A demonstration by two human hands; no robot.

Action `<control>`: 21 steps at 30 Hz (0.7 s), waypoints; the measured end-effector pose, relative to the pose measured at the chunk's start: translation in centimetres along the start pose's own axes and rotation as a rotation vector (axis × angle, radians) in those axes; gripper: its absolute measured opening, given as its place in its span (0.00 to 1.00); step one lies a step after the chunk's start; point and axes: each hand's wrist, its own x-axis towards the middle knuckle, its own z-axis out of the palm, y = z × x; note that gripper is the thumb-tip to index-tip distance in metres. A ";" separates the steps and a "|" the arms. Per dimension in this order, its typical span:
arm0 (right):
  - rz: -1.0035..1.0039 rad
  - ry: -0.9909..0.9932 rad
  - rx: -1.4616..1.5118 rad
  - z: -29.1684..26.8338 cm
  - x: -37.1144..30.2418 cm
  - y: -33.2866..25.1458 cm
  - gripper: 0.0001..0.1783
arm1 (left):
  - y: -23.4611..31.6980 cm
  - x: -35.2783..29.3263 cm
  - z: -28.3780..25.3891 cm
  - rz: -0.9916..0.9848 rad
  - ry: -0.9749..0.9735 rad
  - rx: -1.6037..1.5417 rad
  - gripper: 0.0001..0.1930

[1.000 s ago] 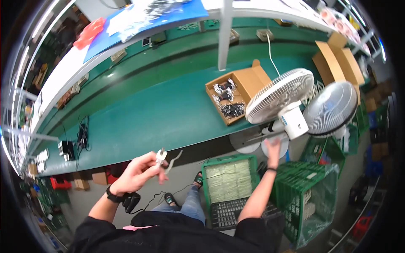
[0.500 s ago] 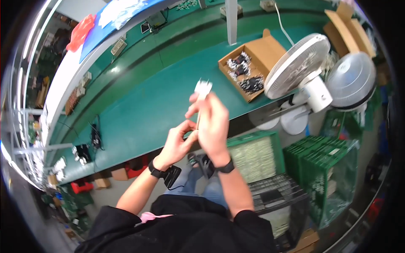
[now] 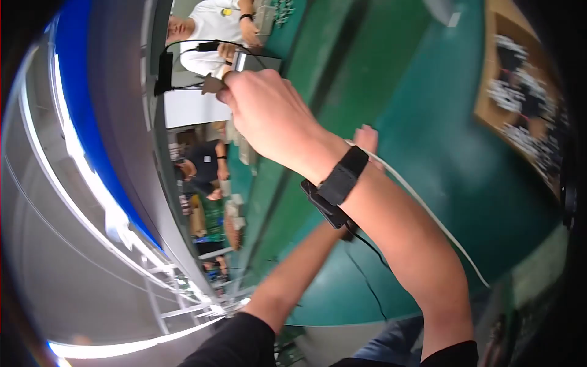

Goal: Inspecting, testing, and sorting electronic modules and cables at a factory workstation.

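My right hand reaches to the upper left across my left arm, its fingers closed. A small grey-brown piece shows at its fingertips, too blurred to name, beside a black cable and a black block on the grey upright. My left hand is mostly hidden behind my right wrist; only some finger parts show over the green table. A white cable runs from beside those fingers down to the right. Whether the left hand holds it is hidden.
A cardboard box of bundled black-and-white parts lies at the right. Across the green surface, one person in white works near a grey box; another in dark clothes is farther left. A thin black cord hangs near my arms.
The view has swung left. Before, both hands were together over the table with a white plug with prongs. Now the right hand is stretched out to the upper left, crossing over the left arm.
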 end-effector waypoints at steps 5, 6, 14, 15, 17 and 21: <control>0.086 -0.006 0.471 8.2 5.4 4.6 0.11 | 1.9 0.5 0.9 -0.029 -0.137 0.156 0.38; 0.037 -0.026 0.444 9.5 7.0 5.2 0.10 | 1.3 0.7 0.3 -0.038 -0.147 0.177 0.38; -0.117 -0.206 0.505 13.1 9.8 6.7 0.11 | -0.1 1.1 -0.5 -0.039 -0.187 0.163 0.39; -0.118 -0.213 0.549 13.2 9.8 6.4 0.11 | -0.3 1.1 -0.8 -0.032 -0.176 0.166 0.38; -0.114 -0.222 0.574 12.9 9.5 6.4 0.11 | -0.4 0.9 -0.4 -0.016 -0.145 0.150 0.38; -0.106 -0.131 0.686 13.2 9.0 6.4 0.11 | -0.3 0.9 0.1 0.005 -0.111 0.140 0.37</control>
